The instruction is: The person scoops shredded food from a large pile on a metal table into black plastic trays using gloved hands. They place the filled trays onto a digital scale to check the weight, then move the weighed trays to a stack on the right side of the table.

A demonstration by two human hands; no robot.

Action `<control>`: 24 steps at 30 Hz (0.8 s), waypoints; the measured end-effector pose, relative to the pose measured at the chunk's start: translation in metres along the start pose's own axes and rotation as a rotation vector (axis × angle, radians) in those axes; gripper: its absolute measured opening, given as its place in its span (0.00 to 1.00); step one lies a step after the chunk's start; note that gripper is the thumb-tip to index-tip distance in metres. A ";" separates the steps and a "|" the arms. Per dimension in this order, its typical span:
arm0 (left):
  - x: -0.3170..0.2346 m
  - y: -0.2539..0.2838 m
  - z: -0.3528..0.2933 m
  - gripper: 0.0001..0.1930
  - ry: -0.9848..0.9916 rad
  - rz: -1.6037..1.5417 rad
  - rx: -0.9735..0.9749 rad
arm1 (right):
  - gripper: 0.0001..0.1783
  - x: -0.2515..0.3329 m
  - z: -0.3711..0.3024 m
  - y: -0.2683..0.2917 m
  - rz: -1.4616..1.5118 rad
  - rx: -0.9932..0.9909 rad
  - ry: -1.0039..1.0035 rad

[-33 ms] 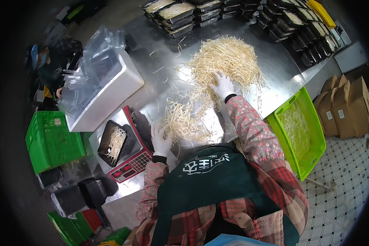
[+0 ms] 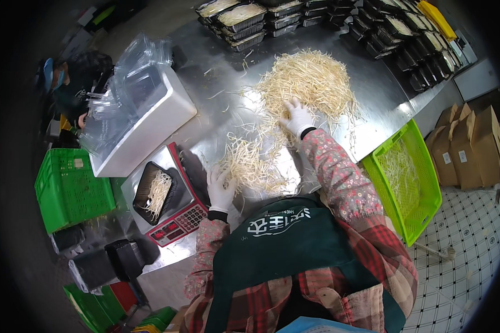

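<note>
Both hands unmoved on sprouts [image 2: 311, 83]

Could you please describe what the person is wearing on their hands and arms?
Both the left hand and the right hand wear white gloves. Pink floral sleeve covers with dark cuffs run up the forearms, over a red plaid shirt.

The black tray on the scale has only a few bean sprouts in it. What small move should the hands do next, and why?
Probably the left hand should gather a bunch from the small sprout pile it touches and carry it to the black tray on the scale. The tray looks only partly filled, and that pile lies closest to it. The right hand rests on the large heap farther away.
</note>
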State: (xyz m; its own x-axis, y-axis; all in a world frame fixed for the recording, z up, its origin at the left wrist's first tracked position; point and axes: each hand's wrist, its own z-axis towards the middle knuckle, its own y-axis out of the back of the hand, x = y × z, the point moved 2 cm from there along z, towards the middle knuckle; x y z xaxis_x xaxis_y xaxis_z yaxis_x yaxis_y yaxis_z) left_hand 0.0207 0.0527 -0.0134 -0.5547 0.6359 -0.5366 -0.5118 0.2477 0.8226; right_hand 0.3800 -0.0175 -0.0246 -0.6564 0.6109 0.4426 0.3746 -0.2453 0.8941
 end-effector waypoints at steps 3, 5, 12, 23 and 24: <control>-0.008 0.003 -0.004 0.19 0.024 -0.069 0.011 | 0.31 0.051 -0.032 -0.020 -0.070 0.217 0.315; -0.008 0.006 -0.008 0.19 0.039 -0.098 0.019 | 0.27 0.053 -0.041 -0.043 0.029 0.241 0.468; 0.008 0.008 -0.029 0.16 0.178 -0.247 -0.047 | 0.16 0.009 -0.041 0.050 0.918 0.413 0.007; 0.014 -0.005 -0.034 0.17 0.209 -0.319 -0.018 | 0.16 -0.100 -0.080 0.030 0.956 0.285 -0.169; 0.012 -0.007 -0.036 0.17 0.206 -0.331 -0.017 | 0.17 -0.104 -0.081 0.033 0.985 0.244 -0.159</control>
State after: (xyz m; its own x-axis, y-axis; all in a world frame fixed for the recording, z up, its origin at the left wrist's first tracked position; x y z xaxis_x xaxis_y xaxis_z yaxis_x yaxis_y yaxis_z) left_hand -0.0058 0.0328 -0.0329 -0.4767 0.3630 -0.8006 -0.6952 0.4017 0.5961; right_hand 0.4073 -0.1503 -0.0352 0.1020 0.3176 0.9427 0.8346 -0.5430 0.0926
